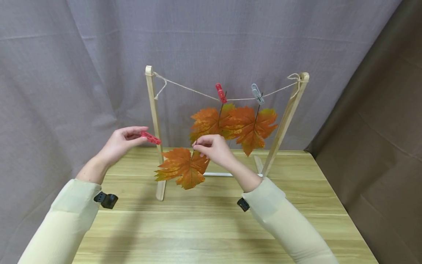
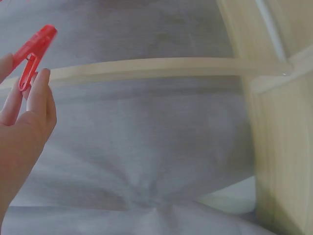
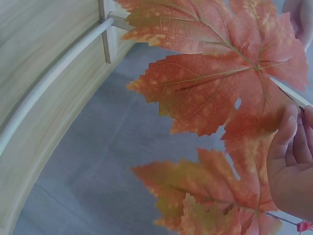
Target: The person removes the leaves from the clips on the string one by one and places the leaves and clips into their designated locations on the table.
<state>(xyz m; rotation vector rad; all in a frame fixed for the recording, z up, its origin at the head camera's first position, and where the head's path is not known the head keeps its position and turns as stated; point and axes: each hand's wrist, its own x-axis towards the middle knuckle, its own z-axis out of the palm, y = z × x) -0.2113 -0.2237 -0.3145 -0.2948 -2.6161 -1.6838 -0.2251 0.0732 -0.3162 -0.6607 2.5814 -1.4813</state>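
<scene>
Between thumb and fingers my left hand (image 1: 122, 143) pinches a red clothespin (image 1: 151, 138), close to the left post; the left wrist view shows the clothespin (image 2: 36, 54) by its handle end. My right hand (image 1: 215, 148) pinches the thin stem of an orange maple leaf (image 1: 183, 168), which hangs below the fingers, in front of the frame. In the right wrist view this leaf (image 3: 220, 83) fills the upper part. Behind, two more leaves hang from a string (image 1: 188, 88): one leaf (image 1: 207, 121) under a red clothespin (image 1: 221, 93), another (image 1: 254, 128) under a grey clothespin (image 1: 257, 94).
The string sags between a left wooden post (image 1: 152, 99) and a right wooden post (image 1: 287, 121). A white rod (image 1: 219, 174) joins the posts low down. The frame stands on a wooden table (image 1: 197, 227), with a grey curtain (image 1: 184, 33) behind.
</scene>
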